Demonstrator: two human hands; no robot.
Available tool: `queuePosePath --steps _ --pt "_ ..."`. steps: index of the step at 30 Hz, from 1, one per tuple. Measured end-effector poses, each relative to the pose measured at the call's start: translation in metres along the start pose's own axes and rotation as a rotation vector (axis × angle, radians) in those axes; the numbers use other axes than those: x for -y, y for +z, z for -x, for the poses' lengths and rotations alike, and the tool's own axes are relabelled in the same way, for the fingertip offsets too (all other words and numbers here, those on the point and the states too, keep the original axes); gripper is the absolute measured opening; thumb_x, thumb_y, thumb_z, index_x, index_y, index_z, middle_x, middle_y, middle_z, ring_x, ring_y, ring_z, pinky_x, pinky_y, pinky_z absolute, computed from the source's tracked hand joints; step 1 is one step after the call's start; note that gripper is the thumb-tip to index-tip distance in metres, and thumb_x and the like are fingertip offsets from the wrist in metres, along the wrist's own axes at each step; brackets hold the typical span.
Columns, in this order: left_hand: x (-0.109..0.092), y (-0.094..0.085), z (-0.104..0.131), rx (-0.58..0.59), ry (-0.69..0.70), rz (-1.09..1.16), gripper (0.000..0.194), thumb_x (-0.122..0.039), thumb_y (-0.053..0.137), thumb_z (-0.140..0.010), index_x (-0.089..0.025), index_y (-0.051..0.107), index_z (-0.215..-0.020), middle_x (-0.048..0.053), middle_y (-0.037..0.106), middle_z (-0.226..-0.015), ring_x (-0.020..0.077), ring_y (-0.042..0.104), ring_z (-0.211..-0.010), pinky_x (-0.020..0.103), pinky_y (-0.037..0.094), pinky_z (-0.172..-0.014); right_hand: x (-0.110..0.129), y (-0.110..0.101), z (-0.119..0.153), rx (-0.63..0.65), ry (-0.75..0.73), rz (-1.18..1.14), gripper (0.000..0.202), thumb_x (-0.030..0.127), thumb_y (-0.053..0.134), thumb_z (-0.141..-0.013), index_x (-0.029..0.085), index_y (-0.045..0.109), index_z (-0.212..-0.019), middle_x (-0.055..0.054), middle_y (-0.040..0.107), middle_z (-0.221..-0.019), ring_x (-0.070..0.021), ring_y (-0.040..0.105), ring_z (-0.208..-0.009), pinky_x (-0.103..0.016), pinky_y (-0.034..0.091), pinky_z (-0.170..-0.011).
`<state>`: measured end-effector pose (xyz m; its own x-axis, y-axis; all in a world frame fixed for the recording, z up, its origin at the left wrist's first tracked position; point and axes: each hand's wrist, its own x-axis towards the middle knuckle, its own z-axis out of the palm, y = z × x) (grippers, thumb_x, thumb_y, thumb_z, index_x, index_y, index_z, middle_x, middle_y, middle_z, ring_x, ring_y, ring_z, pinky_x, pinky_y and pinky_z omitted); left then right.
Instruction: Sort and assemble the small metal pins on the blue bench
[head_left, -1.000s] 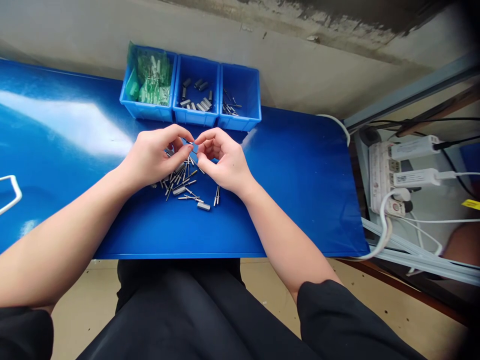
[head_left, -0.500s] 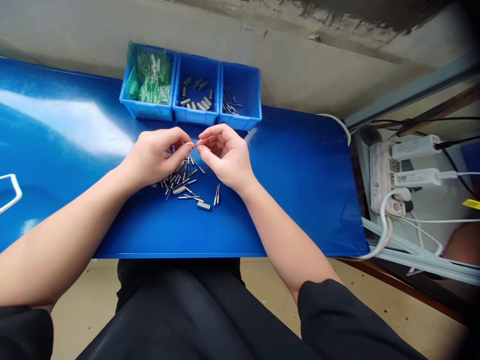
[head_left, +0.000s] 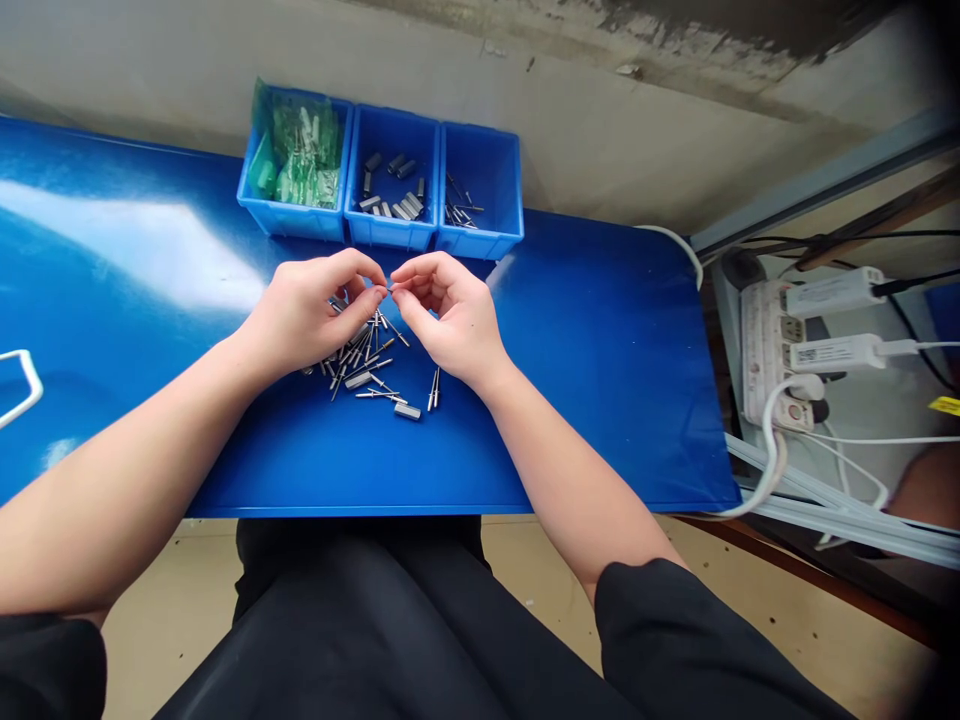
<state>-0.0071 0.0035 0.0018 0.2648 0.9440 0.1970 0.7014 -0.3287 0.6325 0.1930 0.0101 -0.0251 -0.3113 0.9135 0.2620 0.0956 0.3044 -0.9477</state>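
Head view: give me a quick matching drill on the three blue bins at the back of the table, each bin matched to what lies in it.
Things:
1. left bin
2. middle bin
3. right bin

Contents:
A. thin metal pins
B. green plastic bags
C. short grey sleeves

Pairs: 1-B, 2-C, 3-A
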Motion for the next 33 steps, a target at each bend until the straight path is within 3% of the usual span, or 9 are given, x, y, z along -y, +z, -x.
queuePosePath --steps 13,21,26,33 --pt "0.0018 0.0005 -0.0012 -0.006 0.017 -0.012 0.035 -0.047 0.056 -0.093 -0.02 0.077 -0.095 0.002 0.078 -0.084 0.0023 0.06 -0.07 0.017 0.041 -0.065 -0.0014 0.0018 -0.0006 -0.013 -0.044 0.017 0.02 0.036 0.068 -0.094 0.017 0.068 -0.102 -0.003 0.074 -0.099 -0.0121 0.07 -0.091 -0.029 0.06 -0.079" --pt "-0.0015 0.0014 0.0014 -0.044 0.03 0.032 0.033 -0.039 0.061 -0.091 -0.021 0.072 -0.116 -0.001 0.075 -0.079 -0.0008 0.058 -0.064 0.011 0.04 -0.056 0.0021 0.0021 0.0016 0.023 -0.021 -0.035 0.024 0.039 0.064 -0.099 0.017 0.066 -0.108 -0.002 0.076 -0.097 -0.0124 0.074 -0.09 -0.031 0.063 -0.087" --pt "0.0018 0.0024 0.0013 -0.065 0.037 0.043 0.026 -0.04 0.061 -0.091 -0.02 0.072 -0.104 -0.001 0.075 -0.08 -0.0014 0.059 -0.066 0.01 0.039 -0.054 0.0009 0.0026 0.0022 0.041 -0.029 -0.061 0.028 0.043 0.062 -0.101 0.017 0.065 -0.113 -0.004 0.077 -0.103 -0.0132 0.075 -0.096 -0.032 0.065 -0.092" --pt "0.0029 0.0031 0.0003 -0.062 0.006 0.019 0.035 -0.046 0.057 -0.092 -0.017 0.075 -0.101 0.004 0.077 -0.084 0.0017 0.061 -0.07 0.014 0.04 -0.06 0.0038 0.001 0.0011 0.012 -0.01 0.09 0.026 0.041 0.064 -0.099 0.018 0.069 -0.11 -0.005 0.076 -0.109 -0.0144 0.072 -0.099 -0.03 0.062 -0.087"
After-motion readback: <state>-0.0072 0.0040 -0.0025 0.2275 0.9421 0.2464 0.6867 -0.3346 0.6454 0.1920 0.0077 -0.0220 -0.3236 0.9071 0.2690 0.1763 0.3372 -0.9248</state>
